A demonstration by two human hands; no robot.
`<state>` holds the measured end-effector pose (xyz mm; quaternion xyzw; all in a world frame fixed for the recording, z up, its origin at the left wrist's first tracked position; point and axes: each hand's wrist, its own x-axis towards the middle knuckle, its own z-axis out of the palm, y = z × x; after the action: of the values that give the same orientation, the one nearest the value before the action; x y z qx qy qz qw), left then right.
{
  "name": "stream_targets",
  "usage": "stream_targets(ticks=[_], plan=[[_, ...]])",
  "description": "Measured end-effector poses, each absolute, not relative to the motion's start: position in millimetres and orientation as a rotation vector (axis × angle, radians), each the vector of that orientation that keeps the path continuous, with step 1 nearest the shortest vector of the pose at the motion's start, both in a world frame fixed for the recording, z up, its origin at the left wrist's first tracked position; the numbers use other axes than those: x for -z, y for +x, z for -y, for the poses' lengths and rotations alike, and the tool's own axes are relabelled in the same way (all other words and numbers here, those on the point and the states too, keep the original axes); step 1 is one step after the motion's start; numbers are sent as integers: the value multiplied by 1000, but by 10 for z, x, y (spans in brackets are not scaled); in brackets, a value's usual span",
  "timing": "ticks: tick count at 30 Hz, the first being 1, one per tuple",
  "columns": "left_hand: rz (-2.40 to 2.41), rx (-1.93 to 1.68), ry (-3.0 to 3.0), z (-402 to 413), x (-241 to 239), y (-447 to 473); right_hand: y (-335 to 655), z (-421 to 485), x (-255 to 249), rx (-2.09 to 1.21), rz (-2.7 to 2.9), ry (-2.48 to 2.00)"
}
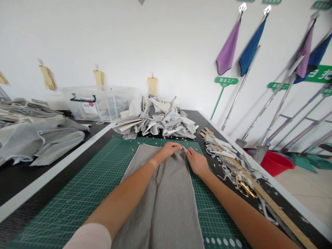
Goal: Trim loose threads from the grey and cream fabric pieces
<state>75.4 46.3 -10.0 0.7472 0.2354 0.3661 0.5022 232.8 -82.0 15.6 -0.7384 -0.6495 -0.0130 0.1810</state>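
Resting on a long panel of soft grey woven fabric (160, 197), my left hand (168, 149) and my right hand (197, 162) sit at its far end. Both are partly curled, with the fingertips (181, 147) meeting at the fabric's top edge; I cannot tell whether they pinch the cloth or only touch it.

Item location: flat and lengthwise on a green gridded cutting mat (207, 197), running toward me beneath my forearms.

Handling: judged by its drape, light, limp and prone to creasing or shifting. Best taken by the edge, between fingers and thumb, rather than mid-panel.

Nearby, right: gold-handled scissors (243, 186) against a long wooden ruler (280, 211), among pale fabric offcuts (220, 148) on a black worktable (15, 183).

Beyond the mat: a rumpled heap of grey and cream fabric pieces (155, 119) and a clear plastic storage box (103, 103) with a black handle.

Left: a pile of loose grey cloth (44, 141).

Floor, right: a red plastic basin (275, 162).
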Motion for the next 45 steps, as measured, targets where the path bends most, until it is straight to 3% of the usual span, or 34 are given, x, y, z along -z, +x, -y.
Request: stream_targets(ticks=[27, 45], plan=[[-589, -882, 1736, -382, 38, 734, 2357, 827, -131, 22, 1855, -1972], [-496, -955, 1826, -380, 1, 771, 2452, 719, -176, -519, 1580, -1630]])
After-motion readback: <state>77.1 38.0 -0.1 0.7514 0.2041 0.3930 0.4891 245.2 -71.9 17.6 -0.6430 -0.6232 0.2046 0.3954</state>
